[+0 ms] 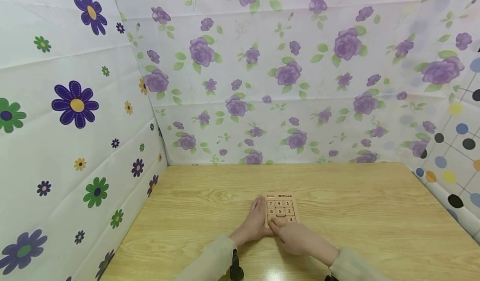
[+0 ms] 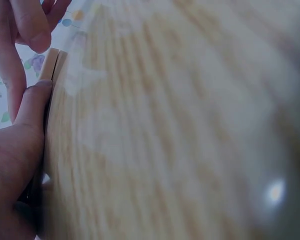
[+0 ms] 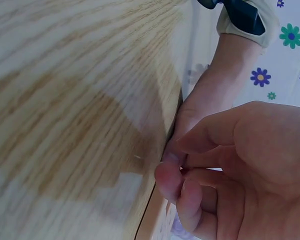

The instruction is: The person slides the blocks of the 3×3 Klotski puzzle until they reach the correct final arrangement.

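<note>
A wooden number slide puzzle (image 1: 281, 196) lies flat on the table. Its visible tiles read 7, 4, 1 in the top row, 8, 5, 2 in the middle and 3 at the lower right. My left hand (image 1: 255, 222) holds the board at its near left corner, fingers along the left side, thumb (image 2: 35, 102) against the near edge. From the right, my right hand (image 1: 294, 236) reaches over the near edge, its fingertips touching the lower left of the tile field and hiding part of the bottom row. In the right wrist view its fingers (image 3: 190, 197) are loosely bent.
The light wooden table (image 1: 202, 189) stretches to both sides of the puzzle. Flower-patterned cloth (image 1: 240, 118) hangs behind it, with a daisy-patterned cloth (image 1: 67, 147) at the left and a dotted cloth (image 1: 453, 164) at the right. Dark camera gear (image 1: 235, 268) sits by the left sleeve.
</note>
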Demonstrator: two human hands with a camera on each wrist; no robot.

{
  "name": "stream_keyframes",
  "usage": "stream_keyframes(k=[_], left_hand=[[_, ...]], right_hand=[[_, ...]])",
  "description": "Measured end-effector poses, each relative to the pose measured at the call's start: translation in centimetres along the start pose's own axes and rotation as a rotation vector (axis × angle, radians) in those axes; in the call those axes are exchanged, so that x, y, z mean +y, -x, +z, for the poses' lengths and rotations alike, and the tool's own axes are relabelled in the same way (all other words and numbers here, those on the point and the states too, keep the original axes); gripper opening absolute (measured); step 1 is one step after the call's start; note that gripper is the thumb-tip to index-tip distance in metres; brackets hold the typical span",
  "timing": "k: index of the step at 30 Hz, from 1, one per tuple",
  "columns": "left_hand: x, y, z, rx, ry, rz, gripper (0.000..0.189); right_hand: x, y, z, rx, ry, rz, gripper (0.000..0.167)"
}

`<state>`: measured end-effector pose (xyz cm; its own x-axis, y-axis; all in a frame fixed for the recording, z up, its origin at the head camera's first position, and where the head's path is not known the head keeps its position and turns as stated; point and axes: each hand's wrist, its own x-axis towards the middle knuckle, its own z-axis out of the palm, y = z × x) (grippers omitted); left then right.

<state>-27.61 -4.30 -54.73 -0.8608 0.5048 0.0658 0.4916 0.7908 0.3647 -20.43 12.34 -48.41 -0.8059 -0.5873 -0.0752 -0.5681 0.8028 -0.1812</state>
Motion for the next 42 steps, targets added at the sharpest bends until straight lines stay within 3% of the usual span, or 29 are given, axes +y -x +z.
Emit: stream_keyframes(k=[17,42], left_hand=[[-0.1,-0.1,0.3,0.028,0.026,0.007,0.120],[-0.2,-0.1,0.4,0.049,0.075,0.011,0.123]], right_hand=[[0.6,0.2,0.2,0.009,0.023,-0.001,0.048],[2.1,1.2,-0.3,-0.043,-0.063,0.030,0.052]])
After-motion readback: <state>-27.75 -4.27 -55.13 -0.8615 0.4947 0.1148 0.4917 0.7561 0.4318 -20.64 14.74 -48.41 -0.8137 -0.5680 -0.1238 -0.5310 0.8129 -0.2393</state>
